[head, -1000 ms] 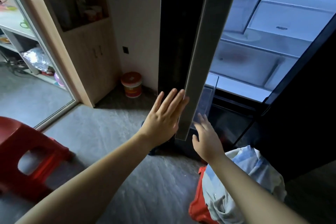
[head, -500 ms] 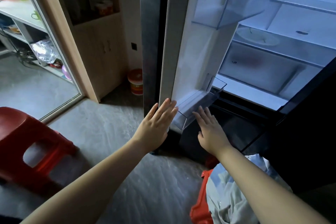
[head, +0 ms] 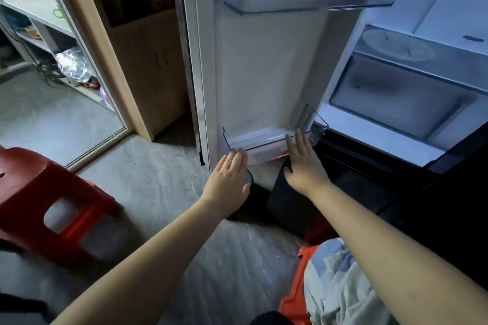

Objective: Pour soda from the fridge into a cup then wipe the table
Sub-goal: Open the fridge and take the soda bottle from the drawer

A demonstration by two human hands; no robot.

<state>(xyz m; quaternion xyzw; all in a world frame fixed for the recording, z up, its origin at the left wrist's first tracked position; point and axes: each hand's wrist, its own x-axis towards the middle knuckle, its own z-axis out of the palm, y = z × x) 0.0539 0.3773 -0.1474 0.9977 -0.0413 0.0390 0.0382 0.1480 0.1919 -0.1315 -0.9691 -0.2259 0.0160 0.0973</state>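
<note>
Nearest me, by my right arm, crumpled cloth [head: 340,285] lies on something red. Ahead, my left hand [head: 229,182] and right hand [head: 303,163] reach out flat, fingers straight and together, gripping nothing, fingertips touching the front edge of the lower door bin [head: 269,144]. Beyond, the fridge [head: 412,87] stands open; I cannot see any soda.

The grey concrete floor [head: 163,192] carries a red plastic stool [head: 50,208] at the left and a second red stool [head: 293,298] at the lower right, with a pale crumpled cloth [head: 340,287] heaped on top of it. A wooden cabinet [head: 148,60] stands on the floor against the back wall. The clear lower door bin [head: 266,144] of the open fridge door [head: 264,74] holds something reddish, too blurred to tell
</note>
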